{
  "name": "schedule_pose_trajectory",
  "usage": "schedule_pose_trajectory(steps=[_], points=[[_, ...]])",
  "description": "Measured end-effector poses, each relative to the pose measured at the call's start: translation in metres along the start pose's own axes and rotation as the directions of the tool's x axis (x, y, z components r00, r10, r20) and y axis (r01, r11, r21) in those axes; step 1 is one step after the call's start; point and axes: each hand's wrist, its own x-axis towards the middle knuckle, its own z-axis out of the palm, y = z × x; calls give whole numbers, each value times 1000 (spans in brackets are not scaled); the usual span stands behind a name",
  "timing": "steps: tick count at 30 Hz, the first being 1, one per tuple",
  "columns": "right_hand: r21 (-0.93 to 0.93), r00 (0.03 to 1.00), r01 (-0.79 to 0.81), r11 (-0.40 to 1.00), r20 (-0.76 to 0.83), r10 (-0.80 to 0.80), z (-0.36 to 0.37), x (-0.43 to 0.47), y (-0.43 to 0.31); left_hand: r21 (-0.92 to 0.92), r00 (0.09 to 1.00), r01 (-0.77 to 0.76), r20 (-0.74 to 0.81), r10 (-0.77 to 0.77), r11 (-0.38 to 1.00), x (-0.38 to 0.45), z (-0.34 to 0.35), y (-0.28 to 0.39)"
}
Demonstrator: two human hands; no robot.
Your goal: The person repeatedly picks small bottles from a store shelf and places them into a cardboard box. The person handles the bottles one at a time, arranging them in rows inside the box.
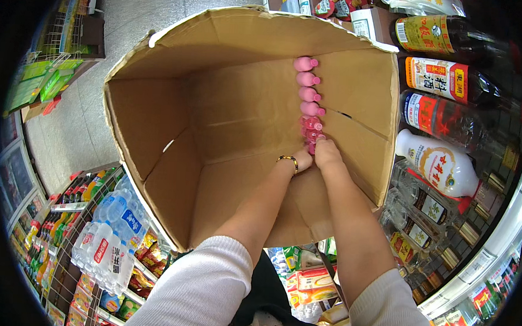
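Note:
A large open cardboard box [233, 105] is before me. Along the right side of its bottom runs a row of several small bottles: opaque pink bottles [308, 94] with pink caps, then clear bottles with reddish-pink contents [311, 123]. Both my hands reach down to the near end of this row. My right hand [328, 153] is closed around the cap end of a pink bottle. Beside it, my left hand [304, 159], with a beaded bracelet at the wrist, touches the lower part of the nearest bottle; its fingertips are partly hidden.
Large liquor and cooking wine bottles [437, 79] stand on a shelf along the right. Plastic-wrapped water bottles [104, 248] and wire racks of drinks lie to the lower left. Snack packets [310, 285] are below the box. Grey floor tiles [163, 5] show at the upper left.

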Motion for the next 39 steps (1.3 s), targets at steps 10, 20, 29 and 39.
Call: schedule_pose_trajectory(steps=[10,20,29,39], points=[[-186,832,528,829,-85,-549,-105,-109,-25,260,996,86,-50,-75,962,-2,-11,3],[286,750,661,694,-223,-622,-164,-365,81,-99,984,107,-129,-120,989,-145,-33,33],[100,590,675,731,-669,-452,-282,-550,173,293,979,-167,158,125,941,-261,-26,70],[-102,-485,424,900,-865,131,-340,-841,329,52,410,-844,705,579,534,-569,269,368]])
